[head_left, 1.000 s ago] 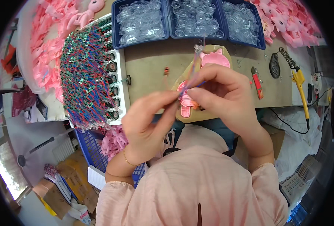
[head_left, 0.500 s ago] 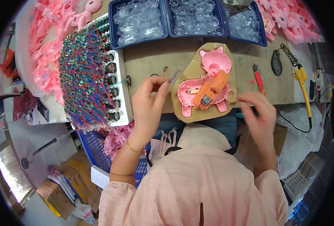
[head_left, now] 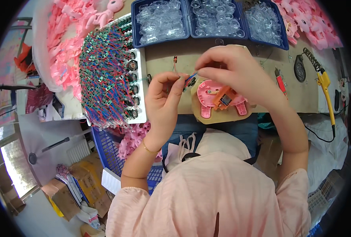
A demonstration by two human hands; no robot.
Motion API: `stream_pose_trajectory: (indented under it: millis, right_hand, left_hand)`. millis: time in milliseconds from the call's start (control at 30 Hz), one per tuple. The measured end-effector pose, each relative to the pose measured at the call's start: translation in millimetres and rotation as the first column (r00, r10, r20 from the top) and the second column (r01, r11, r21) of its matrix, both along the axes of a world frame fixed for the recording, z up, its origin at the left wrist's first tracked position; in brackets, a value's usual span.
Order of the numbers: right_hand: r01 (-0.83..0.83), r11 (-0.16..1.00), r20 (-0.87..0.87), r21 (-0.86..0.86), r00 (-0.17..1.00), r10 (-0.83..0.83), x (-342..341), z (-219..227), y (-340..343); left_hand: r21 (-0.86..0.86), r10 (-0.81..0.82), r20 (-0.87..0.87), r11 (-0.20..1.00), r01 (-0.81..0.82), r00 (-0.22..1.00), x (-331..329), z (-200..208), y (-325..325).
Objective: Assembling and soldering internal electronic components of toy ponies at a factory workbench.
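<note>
My left hand (head_left: 163, 96) pinches a small wired assembly (head_left: 190, 81) between thumb and fingertips. A thin lead rises from that grip to a small red-and-dark component (head_left: 175, 59). My right hand (head_left: 238, 71) has its thumb and fingers closed on the blue wire ends of the same assembly, just right of the left fingertips. Under the right hand lies a pink plastic animal-shaped shell half (head_left: 205, 108), hollow side up, on a tan pad (head_left: 213, 119). An orange plastic housing (head_left: 225, 96) rests across the shell. The right hand hides the shell's head.
Left of my hands a white tray (head_left: 142, 79) carries heaped wired circuit boards (head_left: 106, 73) and round black speakers. Blue bins (head_left: 161, 41) of clear plastic parts line the back. Pink parts (head_left: 66, 47) pile up at both sides. Red-handled tool (head_left: 280, 83) and yellow soldering iron (head_left: 329, 94) lie right.
My right hand has moved left and up from beside the pad to the wires, where its fingers now pinch. The left hand still holds the assembly. The whole view has shifted slightly.
</note>
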State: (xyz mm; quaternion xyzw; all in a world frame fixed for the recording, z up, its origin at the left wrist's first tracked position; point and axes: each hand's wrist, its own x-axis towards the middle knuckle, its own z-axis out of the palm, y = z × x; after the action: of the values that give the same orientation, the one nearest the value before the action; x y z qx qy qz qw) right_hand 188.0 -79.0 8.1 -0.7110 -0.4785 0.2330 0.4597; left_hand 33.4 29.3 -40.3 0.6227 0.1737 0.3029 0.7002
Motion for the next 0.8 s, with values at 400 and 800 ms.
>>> stream_pose_trajectory:
  millis: [400,800]
  right_hand:
    - [0.091,0.987,0.508,0.132,0.849,-0.146,-28,8,-77]
    - [0.782,0.501,0.294,0.371,0.413,-0.862,102,-54,-293]
  left_hand:
    - [0.965,0.467,-0.237,0.216,0.15,0.852,-20,7,7]
    - [0.412,-0.076,-0.48,0.86,0.302,0.874,0,1,2]
